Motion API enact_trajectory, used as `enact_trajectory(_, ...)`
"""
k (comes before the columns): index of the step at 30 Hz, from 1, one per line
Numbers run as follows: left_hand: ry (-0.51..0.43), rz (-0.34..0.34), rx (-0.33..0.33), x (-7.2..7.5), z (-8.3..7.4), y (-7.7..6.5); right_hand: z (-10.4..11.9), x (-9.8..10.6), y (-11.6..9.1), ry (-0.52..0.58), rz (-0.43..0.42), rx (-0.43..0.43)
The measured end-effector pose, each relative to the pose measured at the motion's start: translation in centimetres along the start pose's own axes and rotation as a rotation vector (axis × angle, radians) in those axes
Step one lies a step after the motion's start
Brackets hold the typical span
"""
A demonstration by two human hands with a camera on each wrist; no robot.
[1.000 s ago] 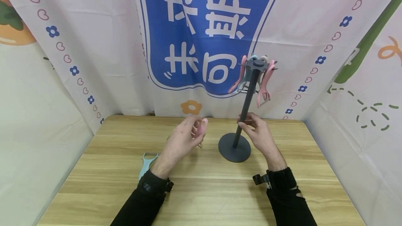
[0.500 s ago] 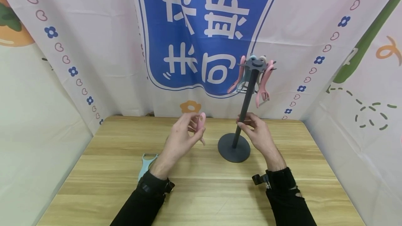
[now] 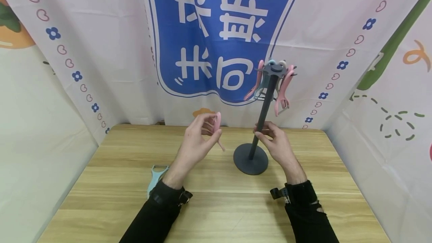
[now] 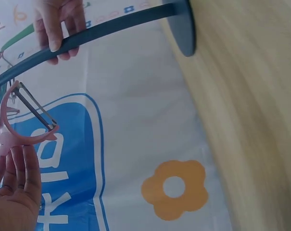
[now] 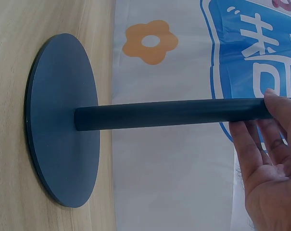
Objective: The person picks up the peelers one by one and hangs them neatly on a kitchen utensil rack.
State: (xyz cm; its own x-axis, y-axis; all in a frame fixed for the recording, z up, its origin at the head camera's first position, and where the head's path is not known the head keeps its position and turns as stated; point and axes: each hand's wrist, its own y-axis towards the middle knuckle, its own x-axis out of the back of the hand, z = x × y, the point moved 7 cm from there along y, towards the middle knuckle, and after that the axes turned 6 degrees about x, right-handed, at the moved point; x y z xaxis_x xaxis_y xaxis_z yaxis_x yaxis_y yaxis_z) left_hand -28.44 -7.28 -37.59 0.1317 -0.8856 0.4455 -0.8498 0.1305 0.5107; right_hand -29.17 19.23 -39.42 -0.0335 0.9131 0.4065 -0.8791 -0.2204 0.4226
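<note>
My left hand (image 3: 199, 138) pinches a pink peeler (image 3: 217, 121) between thumb and fingers, above the table and left of the stand. In the left wrist view the peeler's forked head (image 4: 27, 139) and its metal blade (image 4: 34, 107) show plainly. My right hand (image 3: 276, 140) grips the lower part of the dark grey stand's pole (image 3: 264, 111), thumb on one side and fingers on the other. The round base (image 3: 250, 164) rests on the table. Several peelers hang from the hooks on top, among them a pink one (image 3: 284, 89) at the right and a pale blue one.
A light blue peeler (image 3: 155, 179) lies on the wooden table (image 3: 236, 213), partly hidden by the left wrist. A printed cloth (image 3: 128, 66) hangs behind the table's back edge, with more cloth at both sides.
My left hand has risen slightly and turned the pink peeler more upright, its head end swinging toward the stand. The right hand keeps its grip on the pole.
</note>
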Motion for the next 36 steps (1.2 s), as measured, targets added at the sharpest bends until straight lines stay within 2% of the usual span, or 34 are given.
enact_trajectory(16, -0.044, -0.026, -0.016, 0.2, -2.7, 3.0, 0.3, 0.1, 0.0, 0.018, 0.013, -0.012)
enact_trajectory(25, -0.084, -0.019, -0.049, 0.2, -4.1, 4.8, 0.2, 0.0, 0.0, 0.014, 0.013, -0.007)
enact_trajectory(36, -0.09, -0.003, -0.048, 0.1, -5.8, 6.5, 0.2, 0.0, 0.0, 0.01, 0.011, -0.004)
